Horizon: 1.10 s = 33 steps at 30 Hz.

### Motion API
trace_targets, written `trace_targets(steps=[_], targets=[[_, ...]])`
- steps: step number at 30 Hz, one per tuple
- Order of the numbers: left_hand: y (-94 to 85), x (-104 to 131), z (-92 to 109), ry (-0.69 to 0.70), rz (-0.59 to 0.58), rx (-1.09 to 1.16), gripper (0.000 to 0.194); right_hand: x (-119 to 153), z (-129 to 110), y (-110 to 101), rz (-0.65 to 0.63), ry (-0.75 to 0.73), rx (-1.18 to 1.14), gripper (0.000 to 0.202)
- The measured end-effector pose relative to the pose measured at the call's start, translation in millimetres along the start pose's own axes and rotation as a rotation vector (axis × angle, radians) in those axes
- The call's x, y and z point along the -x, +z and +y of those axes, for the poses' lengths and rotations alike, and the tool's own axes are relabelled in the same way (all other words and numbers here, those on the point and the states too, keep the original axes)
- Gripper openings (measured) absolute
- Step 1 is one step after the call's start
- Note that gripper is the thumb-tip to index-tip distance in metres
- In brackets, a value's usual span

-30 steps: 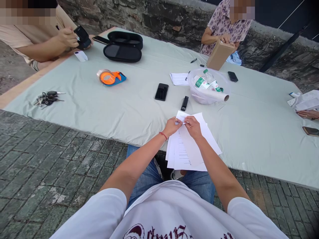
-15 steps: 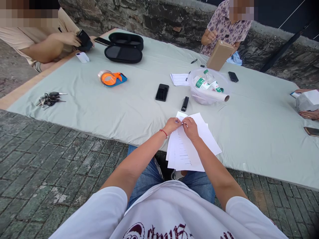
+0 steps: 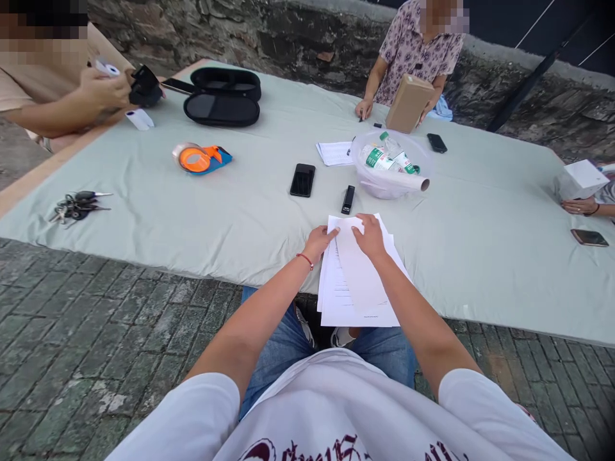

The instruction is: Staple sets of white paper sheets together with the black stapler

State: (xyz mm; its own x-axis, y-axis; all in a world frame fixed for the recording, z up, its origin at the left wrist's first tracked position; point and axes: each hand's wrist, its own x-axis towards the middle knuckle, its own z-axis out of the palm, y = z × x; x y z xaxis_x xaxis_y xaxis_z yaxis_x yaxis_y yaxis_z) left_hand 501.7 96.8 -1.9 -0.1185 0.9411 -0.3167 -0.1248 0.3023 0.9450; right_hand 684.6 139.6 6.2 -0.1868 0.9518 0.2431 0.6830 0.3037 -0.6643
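Observation:
A loose stack of printed paper sheets (image 3: pixel 355 282) lies at the table's front edge, partly overhanging it. My left hand (image 3: pixel 321 243), with a red cord at the wrist, pinches the stack's upper left edge, thumb on top. Over the upper right part my right hand (image 3: pixel 369 237) rests with thumb and fingers apart, touching the top sheet. Just beyond the papers is a small black stapler (image 3: pixel 348 200). A black phone (image 3: pixel 302 180) lies to its left.
Farther back stand a plastic basin (image 3: pixel 384 189) with bottles and an open black case (image 3: pixel 221 110). An orange tape dispenser (image 3: pixel 199 159) and keys (image 3: pixel 79 206) lie left. Co-workers sit around, one touching a cardboard box (image 3: pixel 408 104), another a white box (image 3: pixel 582 179).
My hands have moved apart from their pinch at the top of the sheets. The sheets sit in a tighter stack. Across the table, a co-worker's hand has come down to the tabletop.

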Motion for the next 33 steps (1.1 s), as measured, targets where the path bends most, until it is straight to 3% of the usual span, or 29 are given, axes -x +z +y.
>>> trace_targets(steps=[6,8,10,14,17,20,22,25,29,33], targets=[[13.3,-7,2,-0.029,0.077,-0.31,0.043,58,72,-70,0.18,0.366,0.17,0.052],[17.6,-7,2,-0.057,0.073,-0.205,0.04,80,86,-86,0.153,0.504,0.186,0.054],[20.4,-5,4,-0.083,0.031,0.028,0.045,95,92,-93,0.107,0.549,0.117,0.056],[20.0,3,23,-0.046,-0.112,0.349,0.064,100,83,-103,0.038,0.525,-0.299,0.061],[18.7,8,54,0.041,-0.192,0.356,0.07,85,66,-120,-0.108,0.476,-0.629,0.065],[19.8,9,93,0.204,-0.206,0.312,0.068,67,44,-138,-0.257,0.442,-0.766,0.059],[19.2,7,118,0.323,-0.183,0.275,0.065,56,28,-143,-0.169,0.382,-0.794,0.057],[11.6,2,144,0.434,-0.158,0.251,0.064,46,8,-139,0.065,0.265,-0.798,0.054],[-4.6,4,140,0.419,-0.268,0.091,0.065,46,1,-123,0.147,0.242,-0.772,0.051],[-13.0,11,107,0.309,-0.306,-0.066,0.053,51,8,-109,0.014,0.225,-0.817,0.05]])
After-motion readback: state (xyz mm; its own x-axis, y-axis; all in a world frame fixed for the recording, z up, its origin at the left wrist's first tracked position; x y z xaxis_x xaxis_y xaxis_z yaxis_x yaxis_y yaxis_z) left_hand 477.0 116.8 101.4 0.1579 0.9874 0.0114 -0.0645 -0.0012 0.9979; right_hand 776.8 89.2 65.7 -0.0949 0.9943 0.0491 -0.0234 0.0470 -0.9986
